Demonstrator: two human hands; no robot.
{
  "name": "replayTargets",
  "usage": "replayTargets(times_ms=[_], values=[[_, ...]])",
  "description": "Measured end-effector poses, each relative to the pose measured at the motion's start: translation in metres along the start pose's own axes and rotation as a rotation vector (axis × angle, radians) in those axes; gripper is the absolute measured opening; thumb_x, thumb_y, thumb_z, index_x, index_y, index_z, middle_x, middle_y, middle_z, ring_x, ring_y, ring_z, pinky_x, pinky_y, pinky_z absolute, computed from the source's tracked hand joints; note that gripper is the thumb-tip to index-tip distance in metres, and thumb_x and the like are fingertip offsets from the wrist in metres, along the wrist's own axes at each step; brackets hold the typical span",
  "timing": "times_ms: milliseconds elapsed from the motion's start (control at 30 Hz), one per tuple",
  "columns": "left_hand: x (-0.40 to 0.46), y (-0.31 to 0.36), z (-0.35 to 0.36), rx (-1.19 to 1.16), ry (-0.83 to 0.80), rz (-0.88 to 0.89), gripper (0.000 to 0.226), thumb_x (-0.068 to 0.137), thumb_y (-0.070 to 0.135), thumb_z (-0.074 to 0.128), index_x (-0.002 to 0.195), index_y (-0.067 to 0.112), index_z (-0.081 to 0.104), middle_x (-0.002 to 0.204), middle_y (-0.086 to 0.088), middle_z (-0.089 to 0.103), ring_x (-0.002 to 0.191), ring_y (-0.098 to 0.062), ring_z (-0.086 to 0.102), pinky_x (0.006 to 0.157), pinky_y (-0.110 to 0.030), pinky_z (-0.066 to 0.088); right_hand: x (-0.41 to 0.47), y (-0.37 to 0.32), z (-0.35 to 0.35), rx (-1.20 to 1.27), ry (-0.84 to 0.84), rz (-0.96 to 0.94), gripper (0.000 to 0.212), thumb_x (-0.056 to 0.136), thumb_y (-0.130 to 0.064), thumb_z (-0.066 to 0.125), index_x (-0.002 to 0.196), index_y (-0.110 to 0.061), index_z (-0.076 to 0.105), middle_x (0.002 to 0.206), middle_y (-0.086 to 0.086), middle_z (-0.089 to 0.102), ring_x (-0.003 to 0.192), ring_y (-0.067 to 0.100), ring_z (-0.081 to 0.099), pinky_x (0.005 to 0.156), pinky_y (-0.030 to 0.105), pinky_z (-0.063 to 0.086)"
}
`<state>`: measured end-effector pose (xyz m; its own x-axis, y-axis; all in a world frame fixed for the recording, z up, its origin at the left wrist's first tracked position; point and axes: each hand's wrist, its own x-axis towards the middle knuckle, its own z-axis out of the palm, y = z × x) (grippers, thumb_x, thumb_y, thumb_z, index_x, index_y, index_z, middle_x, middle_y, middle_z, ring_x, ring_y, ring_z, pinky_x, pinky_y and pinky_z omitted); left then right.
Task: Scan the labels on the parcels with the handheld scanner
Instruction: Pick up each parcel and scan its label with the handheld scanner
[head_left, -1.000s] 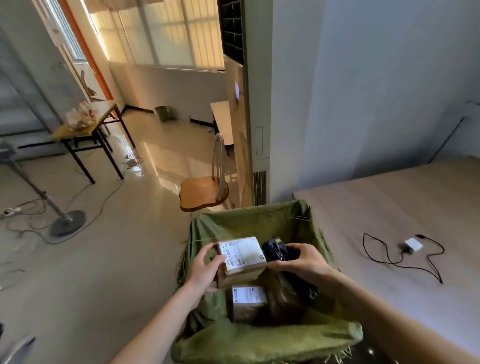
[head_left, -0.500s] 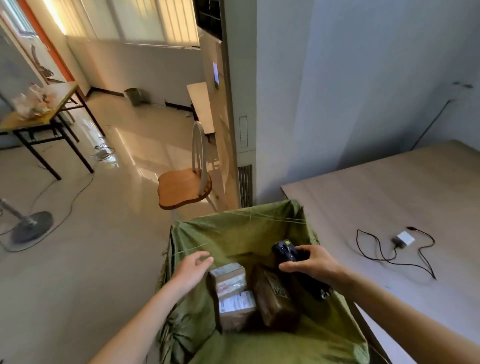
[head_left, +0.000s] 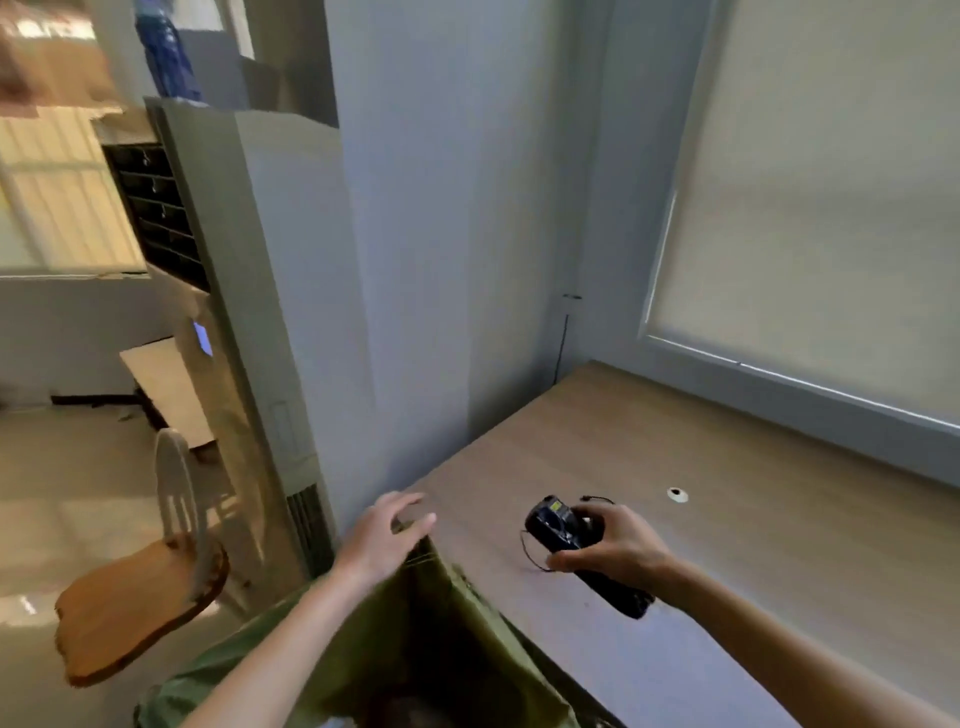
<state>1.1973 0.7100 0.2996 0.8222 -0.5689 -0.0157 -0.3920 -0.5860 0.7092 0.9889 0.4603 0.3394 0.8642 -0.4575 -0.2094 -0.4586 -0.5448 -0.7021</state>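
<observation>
My right hand (head_left: 618, 545) grips the black handheld scanner (head_left: 566, 535) above the wooden table (head_left: 727, 519), its head pointing up and left. Over the far rim of the green sack (head_left: 415, 623) hovers my left hand (head_left: 379, 535), fingers spread and holding nothing; whether it touches the rim I cannot tell. The sack stands against the table's left edge. Its inside is dark and blurred at the bottom of the view, and no parcel label shows.
A thin black cable (head_left: 530, 551) loops on the table beside the scanner. A small cable hole (head_left: 677, 495) marks the tabletop. A tall air conditioner (head_left: 249, 338) stands to the left, with a wooden chair (head_left: 140, 597) on the floor before it.
The view has swung up and right, away from the parcels. My right hand lifted the scanner out of the sack to over the table. My left hand rose to the sack's far rim.
</observation>
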Motion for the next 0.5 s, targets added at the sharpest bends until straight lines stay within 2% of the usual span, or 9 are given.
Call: replayTargets(times_ms=[67,133,233,333,500], values=[[0.006,0.049,0.017,0.012,-0.042,0.091,0.057,0.091,0.059,0.06,0.143,0.038,0.05,0.149,0.008,0.049,0.136,-0.017,0.047,0.108,-0.036,0.04,-0.026,0.014,-0.036,-0.013,0.123,0.01,0.056,0.048,-0.068,0.081,0.095,-0.039,0.072,0.073,-0.022,0.072,0.068,-0.006,0.067,0.059,0.011,0.048],[0.004,0.1,0.038,0.017,-0.091,0.181,0.066,0.089,0.063,0.059,0.148,0.038,0.043,0.148,0.01,0.05,0.135,-0.015,0.048,0.103,-0.035,0.041,-0.06,0.029,-0.072,-0.038,0.226,0.039,0.051,0.051,-0.065,0.083,0.094,-0.04,0.07,0.072,-0.022,0.071,0.068,-0.007,0.065,0.056,0.008,0.043],[-0.005,0.179,0.074,0.006,-0.164,0.294,0.072,0.088,0.064,0.059,0.151,0.034,0.041,0.147,0.008,0.051,0.133,-0.015,0.05,0.104,-0.037,0.042,-0.118,0.06,-0.123,-0.066,0.374,0.11,0.037,0.061,-0.054,0.089,0.087,-0.041,0.067,0.077,-0.018,0.069,0.073,-0.002,0.064,0.058,0.016,0.045],[-0.024,0.261,0.119,0.016,-0.241,0.412,0.07,0.091,0.058,0.061,0.15,0.026,0.044,0.146,-0.001,0.054,0.131,-0.018,0.052,0.101,-0.033,0.044,-0.187,0.101,-0.172,-0.077,0.509,0.231,0.031,0.062,-0.054,0.088,0.078,-0.042,0.064,0.076,-0.018,0.069,0.075,0.004,0.065,0.062,0.022,0.047],[-0.082,0.38,0.215,-0.03,-0.357,0.565,0.066,0.092,0.05,0.066,0.147,0.019,0.05,0.147,-0.006,0.053,0.13,-0.022,0.054,0.107,-0.034,0.043,-0.313,0.182,-0.237,-0.066,0.664,0.42,0.041,0.062,-0.055,0.088,0.095,-0.035,0.073,0.087,-0.01,0.075,0.085,0.013,0.072,0.08,0.033,0.059]])
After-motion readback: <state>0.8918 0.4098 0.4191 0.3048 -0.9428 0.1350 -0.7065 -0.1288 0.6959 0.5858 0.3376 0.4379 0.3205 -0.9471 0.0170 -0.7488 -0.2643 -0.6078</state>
